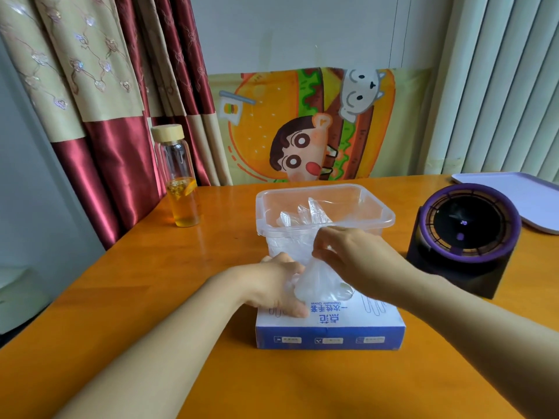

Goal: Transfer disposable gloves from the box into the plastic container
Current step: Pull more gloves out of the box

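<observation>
Surface: orange varnished wooden table, against a pale wall with a red-and-beige curtain at left, a cartoon burger cloth at centre and vertical blinds at right.

Item 1: blue-and-white box, flat on the table at near centre, top face printed with glove outlines.

Item 2: clear glove, bunched, standing up out of the opening in the box top.

Item 3: plastic container, clear, rectangular, lidless, just behind the box. Contents: crumpled clear gloves, some poking up toward the rim.

Item 4: left hand, palm down on the left part of the box top, pressing it, fingers not closed on anything; fingertips partly hidden behind the glove.

Item 5: right hand, above the box, thumb and fingers pinched together on the upper end of the glove.

Item 6: glass bottle, wooden cap, amber liquid with fruit pieces in its lower part, far left of the table.

Item 7: dark round device with a purple ring, right of the container.

Item 8: pale lilac tray, far right corner.
</observation>
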`<move>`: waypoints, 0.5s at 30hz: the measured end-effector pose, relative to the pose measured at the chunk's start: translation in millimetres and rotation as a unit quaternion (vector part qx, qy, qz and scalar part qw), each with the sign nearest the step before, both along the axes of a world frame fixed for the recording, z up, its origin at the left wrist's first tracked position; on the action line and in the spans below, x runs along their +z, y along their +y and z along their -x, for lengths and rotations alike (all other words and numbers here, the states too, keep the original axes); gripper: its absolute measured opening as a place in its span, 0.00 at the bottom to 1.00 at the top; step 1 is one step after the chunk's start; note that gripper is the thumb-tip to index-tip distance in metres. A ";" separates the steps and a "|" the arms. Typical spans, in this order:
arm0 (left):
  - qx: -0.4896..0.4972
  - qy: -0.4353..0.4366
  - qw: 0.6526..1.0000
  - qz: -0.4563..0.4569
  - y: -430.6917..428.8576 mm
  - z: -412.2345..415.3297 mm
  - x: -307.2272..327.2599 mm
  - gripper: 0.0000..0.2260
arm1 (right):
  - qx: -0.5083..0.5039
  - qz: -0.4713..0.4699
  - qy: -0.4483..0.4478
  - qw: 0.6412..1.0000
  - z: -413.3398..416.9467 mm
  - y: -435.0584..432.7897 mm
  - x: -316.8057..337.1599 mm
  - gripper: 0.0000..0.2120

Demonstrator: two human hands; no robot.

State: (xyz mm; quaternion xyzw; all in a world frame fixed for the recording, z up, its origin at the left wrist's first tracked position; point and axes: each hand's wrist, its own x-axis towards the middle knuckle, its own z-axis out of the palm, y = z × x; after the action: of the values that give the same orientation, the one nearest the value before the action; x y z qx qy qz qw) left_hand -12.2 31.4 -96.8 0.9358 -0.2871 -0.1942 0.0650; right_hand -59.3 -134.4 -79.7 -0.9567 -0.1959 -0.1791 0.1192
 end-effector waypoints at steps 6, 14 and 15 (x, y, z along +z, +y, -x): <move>-0.005 0.008 1.000 -0.013 0.4 -4.3 -3.9 0.36 | -0.005 -0.130 -0.100 0.986 -11.2 -11.0 35.9 0.09; 0.014 0.020 0.993 0.117 19.7 6.0 15.1 0.28 | -0.077 -0.260 -0.109 0.956 -33.2 -24.7 95.2 0.15; 0.018 0.044 0.985 0.165 24.9 7.4 27.2 0.23 | -0.075 -0.284 -0.088 0.952 -36.0 -25.9 96.0 0.18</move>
State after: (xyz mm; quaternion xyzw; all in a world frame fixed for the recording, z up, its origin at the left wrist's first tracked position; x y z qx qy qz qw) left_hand -19.6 56.4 -69.6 0.9077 -0.2952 -0.1842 0.2345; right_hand -23.3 -160.3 16.4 -0.8758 -0.0744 -0.3194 0.3541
